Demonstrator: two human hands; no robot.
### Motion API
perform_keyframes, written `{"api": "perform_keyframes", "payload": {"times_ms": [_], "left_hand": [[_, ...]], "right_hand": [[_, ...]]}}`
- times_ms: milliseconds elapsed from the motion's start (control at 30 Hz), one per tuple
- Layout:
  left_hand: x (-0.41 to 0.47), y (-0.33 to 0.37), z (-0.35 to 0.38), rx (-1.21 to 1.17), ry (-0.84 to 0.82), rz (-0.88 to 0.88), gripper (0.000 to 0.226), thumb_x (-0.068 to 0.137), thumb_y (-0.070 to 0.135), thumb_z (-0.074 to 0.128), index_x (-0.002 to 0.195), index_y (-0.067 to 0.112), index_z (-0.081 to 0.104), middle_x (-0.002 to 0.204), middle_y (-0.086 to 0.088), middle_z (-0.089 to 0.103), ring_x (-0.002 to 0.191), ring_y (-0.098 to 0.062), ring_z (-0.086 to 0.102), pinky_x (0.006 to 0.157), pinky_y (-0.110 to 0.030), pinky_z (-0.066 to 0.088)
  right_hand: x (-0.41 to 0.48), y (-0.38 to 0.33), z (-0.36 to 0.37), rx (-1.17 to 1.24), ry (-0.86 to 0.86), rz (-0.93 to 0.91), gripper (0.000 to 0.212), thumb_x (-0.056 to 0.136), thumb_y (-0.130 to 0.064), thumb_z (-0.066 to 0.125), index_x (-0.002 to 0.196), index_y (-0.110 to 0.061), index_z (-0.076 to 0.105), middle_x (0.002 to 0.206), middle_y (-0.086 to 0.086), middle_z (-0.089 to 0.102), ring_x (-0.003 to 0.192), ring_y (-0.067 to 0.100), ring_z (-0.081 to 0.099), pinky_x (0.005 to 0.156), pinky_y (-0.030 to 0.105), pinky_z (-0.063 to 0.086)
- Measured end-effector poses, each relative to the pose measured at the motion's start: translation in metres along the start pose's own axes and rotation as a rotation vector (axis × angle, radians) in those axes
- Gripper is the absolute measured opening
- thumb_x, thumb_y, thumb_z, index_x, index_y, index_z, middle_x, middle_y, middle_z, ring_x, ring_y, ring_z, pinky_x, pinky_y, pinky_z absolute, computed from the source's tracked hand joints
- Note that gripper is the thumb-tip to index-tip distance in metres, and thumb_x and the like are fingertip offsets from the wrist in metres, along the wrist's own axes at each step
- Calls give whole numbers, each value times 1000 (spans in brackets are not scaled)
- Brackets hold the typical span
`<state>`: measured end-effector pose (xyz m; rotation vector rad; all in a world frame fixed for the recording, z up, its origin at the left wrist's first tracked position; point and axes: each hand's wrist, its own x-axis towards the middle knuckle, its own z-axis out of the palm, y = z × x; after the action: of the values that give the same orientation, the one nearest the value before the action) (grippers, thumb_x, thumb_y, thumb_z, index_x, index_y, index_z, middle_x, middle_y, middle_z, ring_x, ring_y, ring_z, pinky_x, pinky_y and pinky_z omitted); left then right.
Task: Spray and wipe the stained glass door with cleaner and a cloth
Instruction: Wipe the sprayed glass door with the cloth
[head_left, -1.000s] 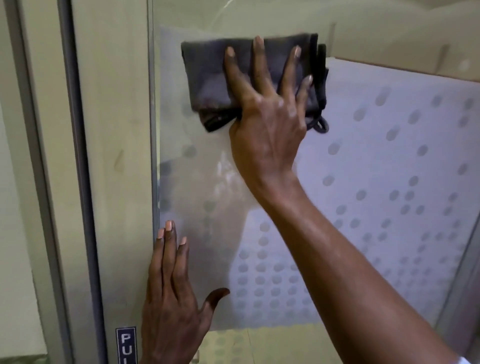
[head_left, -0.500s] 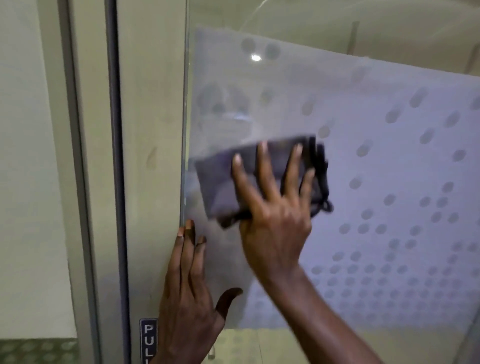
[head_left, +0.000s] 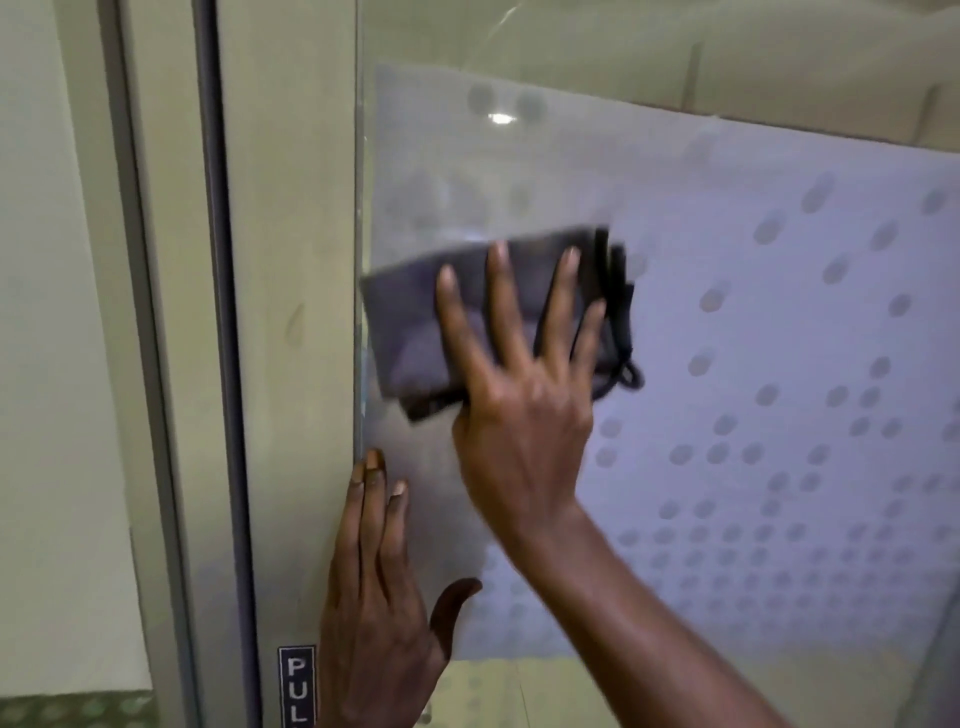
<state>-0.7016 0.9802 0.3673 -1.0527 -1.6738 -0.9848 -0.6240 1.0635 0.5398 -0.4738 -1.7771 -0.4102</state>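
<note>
The glass door (head_left: 753, 322) fills the right of the view, frosted with a pattern of grey dots. A folded dark grey cloth (head_left: 410, 317) is pressed flat against the glass near its left edge. My right hand (head_left: 524, 395) lies on the cloth with fingers spread, holding it to the pane. My left hand (head_left: 379, 613) rests flat below it, fingers straight up along the glass edge, thumb out to the right. No spray bottle is in view.
A beige metal door frame (head_left: 291, 260) with a dark vertical seal (head_left: 218, 312) stands left of the glass. A small "PULL" label (head_left: 297, 686) sits low on the frame beside my left hand. A pale wall lies further left.
My right hand has swept the cloth down the glass from near the top of the frosted panel to its middle, then slightly left. My left hand has stayed flat at the glass edge.
</note>
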Motion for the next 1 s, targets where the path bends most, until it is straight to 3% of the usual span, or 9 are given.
{"api": "perform_keyframes", "payload": {"times_ms": [133, 267, 367, 433, 533, 633, 733, 833, 1000], "left_hand": [[-1, 4, -2, -28, -3, -23, 112, 93, 70, 69, 167, -5, 30, 181, -22, 25, 171, -37, 22, 141, -36, 19], [1, 13, -1, -2, 10, 11, 124, 78, 66, 86, 165, -5, 33, 181, -23, 26, 170, -41, 25, 141, -41, 19], [10, 33, 1, -33, -4, 59, 123, 84, 74, 75, 170, 0, 28, 183, -19, 23, 172, -37, 21, 141, -40, 18], [18, 47, 5, -60, -31, 66, 121, 88, 79, 61, 175, 8, 15, 184, -14, 17, 174, -28, 10, 141, -36, 14], [27, 66, 14, -112, -76, 35, 122, 87, 81, 53, 177, 18, 0, 185, -5, 6, 174, -22, 4, 135, -33, 12], [23, 76, 21, -90, -97, 60, 115, 92, 77, 51, 176, 11, 8, 184, -10, 12, 169, -32, 19, 135, -34, 13], [17, 73, 27, -43, -67, 91, 109, 92, 67, 68, 167, -2, 30, 183, -20, 22, 169, -40, 24, 140, -36, 14], [18, 68, 27, -26, -90, 102, 124, 74, 54, 96, 165, -3, 34, 181, -23, 25, 169, -41, 24, 136, -39, 21], [21, 65, 15, -51, -121, 111, 117, 83, 55, 90, 167, -2, 32, 183, -21, 23, 172, -39, 20, 140, -34, 15]], "right_hand": [[-57, 4, 5, 69, -39, 23, 61, 117, -20, 9, 163, -29, 47, 175, 9, 36, 164, 54, 18, 125, 77, 27], [-26, 5, -4, 88, 0, 32, 66, 118, -29, 4, 156, -27, 58, 169, 12, 46, 159, 57, 26, 123, 79, 30], [37, 7, -10, 25, 24, -43, 46, 117, -39, 37, 159, -30, 53, 172, 11, 41, 161, 57, 21, 127, 79, 21], [73, 10, -14, -35, 14, -70, 56, 109, -43, 60, 163, -33, 47, 176, 9, 35, 164, 55, 16, 129, 78, 16], [89, 17, -18, -112, -9, -125, 57, 110, -44, 55, 165, -38, 40, 179, 4, 29, 166, 52, 11, 130, 75, 14], [88, 38, -25, -109, 5, -129, 55, 111, -43, 50, 166, -39, 39, 179, 2, 28, 166, 50, 11, 131, 73, 15], [88, 69, -37, -114, 65, -53, 58, 110, -23, 52, 164, -41, 42, 178, 0, 31, 167, 48, 15, 132, 68, 18], [87, 110, -56, -125, 62, 99, 80, 93, -9, 53, 164, -44, 40, 179, -3, 29, 167, 45, 14, 135, 62, 16], [88, 139, -78, 12, 117, 475, 107, 72, 3, 49, 166, -47, 35, 181, -8, 22, 169, 42, 7, 136, 63, 10]]}}
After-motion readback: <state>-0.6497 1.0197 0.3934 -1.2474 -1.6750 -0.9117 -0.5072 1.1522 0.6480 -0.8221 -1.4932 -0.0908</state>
